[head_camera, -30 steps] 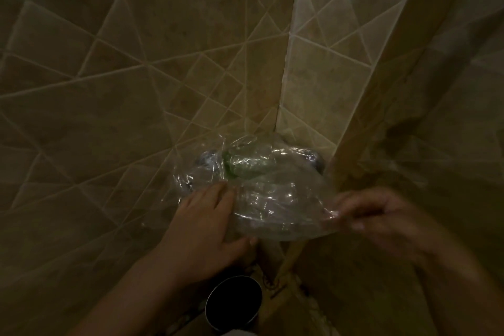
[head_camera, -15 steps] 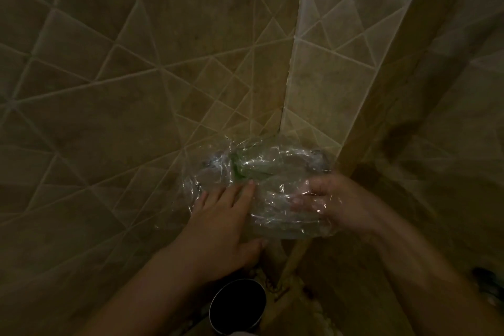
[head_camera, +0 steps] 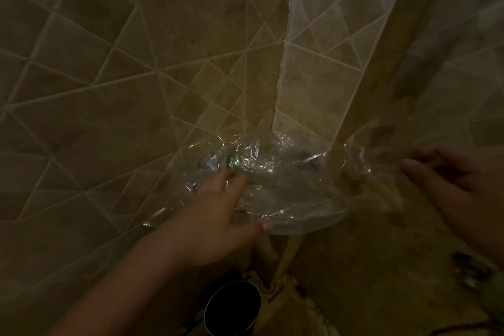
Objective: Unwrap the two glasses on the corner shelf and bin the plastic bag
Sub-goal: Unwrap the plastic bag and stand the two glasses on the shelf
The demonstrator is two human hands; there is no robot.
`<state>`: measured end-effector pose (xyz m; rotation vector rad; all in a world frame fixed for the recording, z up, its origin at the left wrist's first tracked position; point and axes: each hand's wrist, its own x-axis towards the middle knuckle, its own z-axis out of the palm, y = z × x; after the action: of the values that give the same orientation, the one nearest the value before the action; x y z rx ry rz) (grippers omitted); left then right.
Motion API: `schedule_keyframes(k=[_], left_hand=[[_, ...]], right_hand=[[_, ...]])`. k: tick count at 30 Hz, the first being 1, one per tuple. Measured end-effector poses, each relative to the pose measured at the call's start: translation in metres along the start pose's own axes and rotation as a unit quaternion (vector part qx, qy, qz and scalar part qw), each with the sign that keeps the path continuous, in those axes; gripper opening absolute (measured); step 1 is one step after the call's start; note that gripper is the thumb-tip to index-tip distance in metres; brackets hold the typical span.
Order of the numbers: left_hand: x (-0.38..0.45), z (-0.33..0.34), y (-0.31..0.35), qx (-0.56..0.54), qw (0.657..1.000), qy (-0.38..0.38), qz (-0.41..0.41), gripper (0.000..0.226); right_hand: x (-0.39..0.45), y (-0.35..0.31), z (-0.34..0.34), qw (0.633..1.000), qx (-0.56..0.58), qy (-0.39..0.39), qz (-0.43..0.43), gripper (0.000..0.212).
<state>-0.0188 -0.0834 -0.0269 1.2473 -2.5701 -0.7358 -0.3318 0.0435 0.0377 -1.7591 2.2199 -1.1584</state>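
Note:
A clear crinkled plastic bag [head_camera: 283, 188] lies in the tiled corner, stretched out to the right. Through it shows glassware with a green tint [head_camera: 240, 163]; single glasses cannot be told apart, and the shelf under them is hidden. My left hand [head_camera: 215, 215] lies flat on the bag's left part, fingers spread over the wrapped glass and thumb under the bag's lower edge. My right hand [head_camera: 458, 185] is at the far right and pinches the bag's thin stretched end between fingers and thumb.
Beige diamond-pattern tiled walls [head_camera: 136, 76] meet in the corner behind the bag. A dark round bin or cup with an open top [head_camera: 231, 308] stands low, right under my left forearm. A small dark object [head_camera: 469, 273] is at the lower right.
My right hand has moved from the bag's middle out to the far right, and the plastic has stretched out with it. My left hand stays pressed on the bag's left part.

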Motion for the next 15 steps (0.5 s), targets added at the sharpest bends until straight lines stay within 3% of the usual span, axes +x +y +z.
schedule_keyframes(k=[2, 5, 9, 11, 13, 15], left_hand=[[-0.001, -0.01, 0.008, -0.021, 0.998, 0.047, 0.032, 0.09], [-0.004, -0.021, 0.026, -0.062, 0.986, 0.115, 0.102, 0.082], [-0.006, -0.03, 0.045, -0.249, 0.949, 0.065, 0.18, 0.077], [0.0, -0.032, 0.044, -0.315, 0.928, 0.04, 0.196, 0.076], [0.01, -0.035, 0.038, -0.294, 0.932, 0.048, 0.207, 0.079], [0.023, -0.038, 0.033, -0.256, 0.937, 0.074, 0.225, 0.081]], right_hand=[[-0.007, -0.007, 0.001, 0.999, 0.004, 0.022, -0.023, 0.031], [-0.013, -0.047, 0.021, 0.991, -0.023, 0.021, -0.127, 0.027], [-0.022, -0.096, 0.036, 0.958, -0.055, -0.005, -0.282, 0.027], [-0.017, -0.106, 0.038, 0.962, -0.048, -0.028, -0.269, 0.032], [-0.009, -0.106, 0.044, 0.972, -0.03, -0.043, -0.229, 0.037], [0.0, -0.106, 0.049, 0.982, 0.018, -0.081, -0.168, 0.066]])
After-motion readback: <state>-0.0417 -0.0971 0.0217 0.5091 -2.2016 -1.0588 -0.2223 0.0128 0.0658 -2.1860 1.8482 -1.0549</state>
